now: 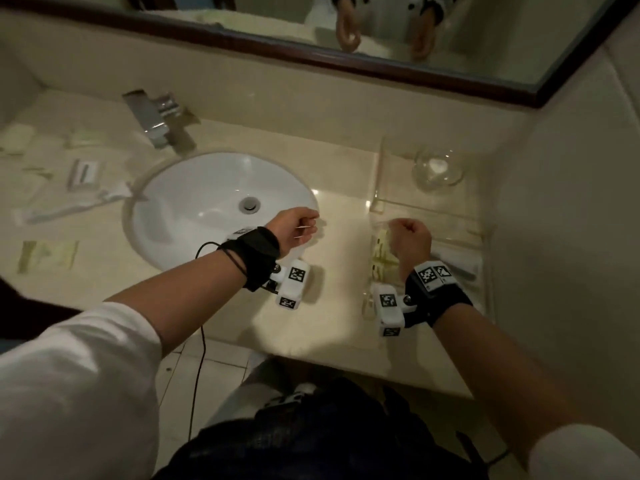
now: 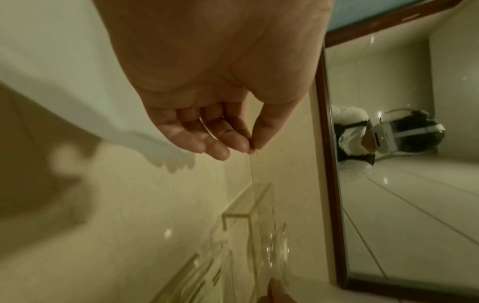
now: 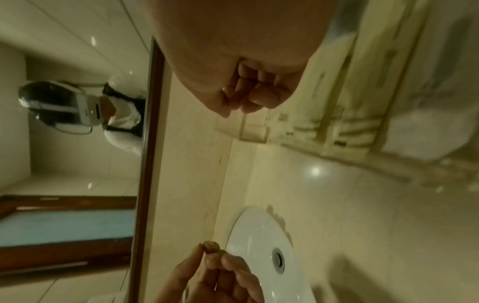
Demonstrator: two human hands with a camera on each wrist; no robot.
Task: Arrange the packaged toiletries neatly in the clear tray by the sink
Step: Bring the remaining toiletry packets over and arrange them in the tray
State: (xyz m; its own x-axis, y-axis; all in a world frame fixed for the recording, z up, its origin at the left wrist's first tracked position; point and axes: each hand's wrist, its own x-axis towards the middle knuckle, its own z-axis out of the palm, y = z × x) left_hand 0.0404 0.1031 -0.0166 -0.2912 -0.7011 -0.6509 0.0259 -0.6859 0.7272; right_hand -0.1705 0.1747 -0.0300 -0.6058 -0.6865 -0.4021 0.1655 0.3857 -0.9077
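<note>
The clear tray (image 1: 479,233) stands on the counter right of the sink, and its corner shows in the right wrist view (image 3: 255,136). Inside lie a pale green packet (image 1: 382,256) and a white packet (image 1: 459,266). My right hand (image 1: 403,230) hovers over the tray's near left part, curled into a fist (image 3: 249,98); I see nothing in it. My left hand (image 1: 313,225) is over the sink's right rim. Its thumb and forefinger pinch a thin pale strand (image 2: 251,164) that hangs down. Several more packets lie left of the sink, among them a white box (image 1: 85,174) and a green packet (image 1: 48,256).
A drinking glass (image 1: 438,168) stands in the tray's far end. The white sink (image 1: 194,202) and chrome faucet (image 1: 152,121) fill the counter's middle. A mirror (image 1: 450,26) with a dark frame runs along the back. A wall closes off the right side.
</note>
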